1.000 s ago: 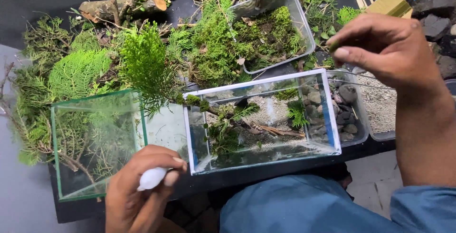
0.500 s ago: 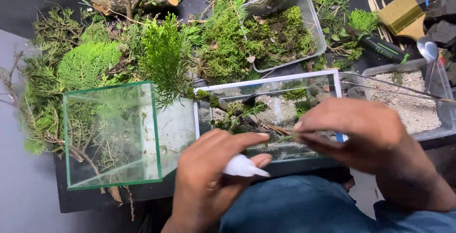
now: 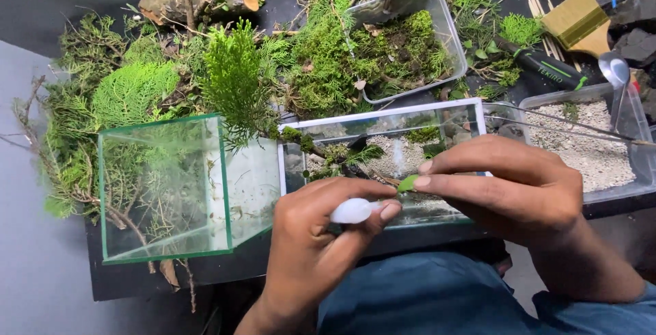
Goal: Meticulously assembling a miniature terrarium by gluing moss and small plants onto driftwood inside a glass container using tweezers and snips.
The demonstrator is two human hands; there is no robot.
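Observation:
My left hand [image 3: 321, 239] grips a small white tube [image 3: 352, 210], its tip pointing right. My right hand [image 3: 512, 185] pinches a small green leaf piece [image 3: 408, 183] between thumb and fingers, right at the tube's tip. Both hands hover in front of a small glass tank [image 3: 383, 120] with a white rim that holds gravel, twigs and bits of green plant. To its left stands an empty glass box [image 3: 164, 188] with green edges.
A clear tray of moss [image 3: 447, 34] sits behind the tank, with ferns, conifer sprigs [image 3: 236, 79] and a cut log [image 3: 198, 4] around it. At right are a plastic tub of pale gravel [image 3: 581, 147], a metal spoon [image 3: 615, 72], long tweezers, a brush and dark stones.
My right hand came down from the upper right to meet my left hand in front of the tank. A green leaf piece now shows at its fingertips beside the white tube.

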